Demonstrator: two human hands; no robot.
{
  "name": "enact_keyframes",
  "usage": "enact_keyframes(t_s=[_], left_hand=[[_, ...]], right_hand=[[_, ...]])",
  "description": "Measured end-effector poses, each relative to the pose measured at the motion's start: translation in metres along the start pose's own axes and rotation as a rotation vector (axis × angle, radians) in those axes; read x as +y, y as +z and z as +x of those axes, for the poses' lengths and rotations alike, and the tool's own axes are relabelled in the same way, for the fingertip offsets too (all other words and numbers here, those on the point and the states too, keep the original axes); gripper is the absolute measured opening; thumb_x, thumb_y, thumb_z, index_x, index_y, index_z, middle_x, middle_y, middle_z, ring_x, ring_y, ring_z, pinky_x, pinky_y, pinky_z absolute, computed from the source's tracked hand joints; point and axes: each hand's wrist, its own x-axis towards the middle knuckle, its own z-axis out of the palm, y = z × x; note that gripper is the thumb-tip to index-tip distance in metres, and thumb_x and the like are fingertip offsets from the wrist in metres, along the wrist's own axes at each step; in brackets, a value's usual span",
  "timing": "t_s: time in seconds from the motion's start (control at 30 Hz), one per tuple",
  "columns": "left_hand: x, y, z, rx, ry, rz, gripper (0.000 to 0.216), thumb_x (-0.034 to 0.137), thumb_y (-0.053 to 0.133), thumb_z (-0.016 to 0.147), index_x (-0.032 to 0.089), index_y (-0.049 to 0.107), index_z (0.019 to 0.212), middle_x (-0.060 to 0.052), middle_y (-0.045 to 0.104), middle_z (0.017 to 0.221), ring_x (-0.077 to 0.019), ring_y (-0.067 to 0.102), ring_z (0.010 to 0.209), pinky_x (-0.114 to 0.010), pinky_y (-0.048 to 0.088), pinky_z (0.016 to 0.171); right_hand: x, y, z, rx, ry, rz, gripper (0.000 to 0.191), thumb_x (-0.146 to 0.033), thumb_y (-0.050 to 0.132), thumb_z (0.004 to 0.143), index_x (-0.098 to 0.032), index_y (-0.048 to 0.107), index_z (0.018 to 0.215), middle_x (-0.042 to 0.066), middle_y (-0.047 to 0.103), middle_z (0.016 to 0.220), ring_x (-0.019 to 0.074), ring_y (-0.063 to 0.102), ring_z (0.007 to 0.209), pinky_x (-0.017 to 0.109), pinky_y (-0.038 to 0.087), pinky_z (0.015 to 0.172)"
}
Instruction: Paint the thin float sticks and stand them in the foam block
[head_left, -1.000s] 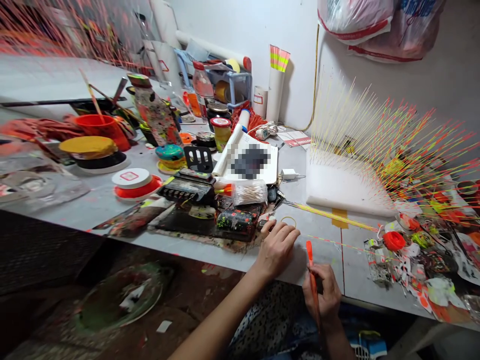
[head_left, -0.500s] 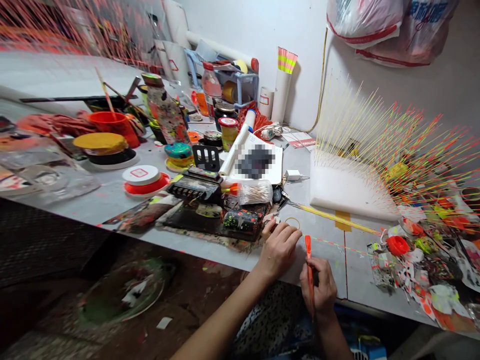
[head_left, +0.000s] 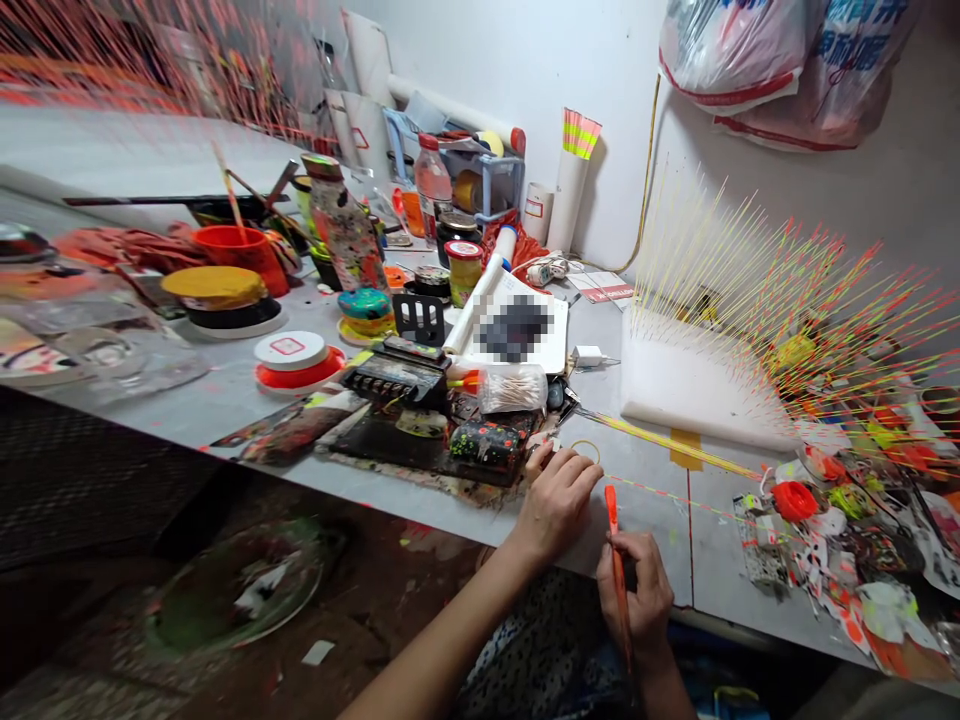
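Note:
My left hand [head_left: 556, 500] rests on the grey table [head_left: 225, 400] near its front edge, fingers curled in a pinch on the end of a thin painted stick [head_left: 675, 496] that runs off to the right. My right hand [head_left: 637, 592] is closed round an orange-handled brush [head_left: 615, 560], whose tip points up at the stick just right of the left fingers. A rubber band [head_left: 585, 450] lies just beyond the left hand.
A white foam block [head_left: 690, 385] bristling with yellow and orange sticks stands at the right. Paint-spattered trays [head_left: 420, 440], a cotton swab bag [head_left: 514, 388], paint jars [head_left: 465, 270], tape rolls [head_left: 289, 358] and an orange cup [head_left: 236, 250] crowd the left. A paint-smeared palette mess [head_left: 840, 540] lies at the far right.
Both hands keep their grip and stay in place on the table; the view has shifted slightly, moving everything a little right and up.

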Motion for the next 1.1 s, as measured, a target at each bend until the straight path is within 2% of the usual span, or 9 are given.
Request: enact_keyframes(t_s=[0.23,0.47,1.1], left_hand=[[-0.012,-0.009,0.0,0.005,0.034,0.027,0.026,0.008,0.046,0.089,0.023,0.066,0.092,0.0,0.072,0.089,-0.0165,0.062,0.095,-0.039,0.034,0.105],[-0.017,-0.006,-0.007,0.049,0.036,0.041,0.025,0.009,0.047,0.09,0.023,0.066,0.097,-0.003,0.073,0.1,-0.0178,0.061,0.106,-0.038,0.039,0.105],[-0.017,-0.008,-0.007,0.06,0.024,0.017,0.021,0.011,0.047,0.092,0.021,0.065,0.096,-0.003,0.073,0.098,-0.0168,0.062,0.105,-0.036,0.039,0.105]], right_hand=[[-0.009,0.007,0.004,-0.019,-0.017,0.009,0.017,-0.012,0.055,0.093,-0.021,0.059,0.106,0.004,0.067,0.085,0.0167,0.067,0.076,0.029,0.059,0.069],[-0.009,0.016,0.003,-0.024,0.003,-0.006,0.016,-0.012,0.053,0.094,-0.021,0.059,0.105,0.004,0.067,0.086,0.0161,0.066,0.077,0.029,0.059,0.07],[-0.005,0.023,0.008,-0.039,0.002,-0.058,0.014,-0.012,0.051,0.096,-0.02,0.059,0.105,0.003,0.064,0.085,0.0147,0.064,0.076,0.025,0.056,0.07]])
